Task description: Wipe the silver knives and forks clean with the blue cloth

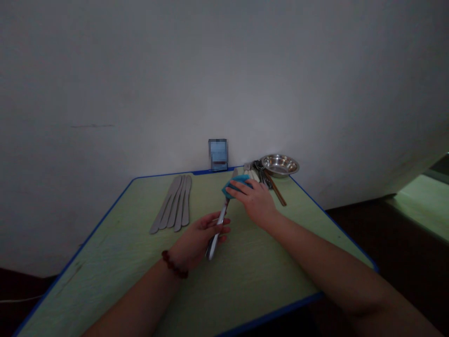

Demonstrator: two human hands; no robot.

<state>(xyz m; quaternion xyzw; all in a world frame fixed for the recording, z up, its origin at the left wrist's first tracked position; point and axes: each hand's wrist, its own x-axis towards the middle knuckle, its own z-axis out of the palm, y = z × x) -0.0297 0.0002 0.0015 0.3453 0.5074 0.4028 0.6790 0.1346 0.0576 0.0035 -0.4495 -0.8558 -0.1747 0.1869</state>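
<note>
A shiny table knife [221, 216] lies in the fingers of my left hand [199, 234], gripped by its handle, the blade pointing away from me toward the wall. Over the blade, my right hand [257, 201] presses a blue cloth [238, 179]. The cloth hides much of the blade, though its tip shows past the far side. To the left of my hands, several grey table knives [174, 204] lie side by side on the green tabletop [122, 234]. A dark red bead bracelet [174, 265] circles my left wrist.
A metal bowl [280, 164] stands at the far right corner. Near it lie several forks and spoons [257, 168] and wooden chopsticks [276, 189]. A blurred upright screen [218, 154] leans at the wall [157, 93]. Blue edging [273, 314] rims the table.
</note>
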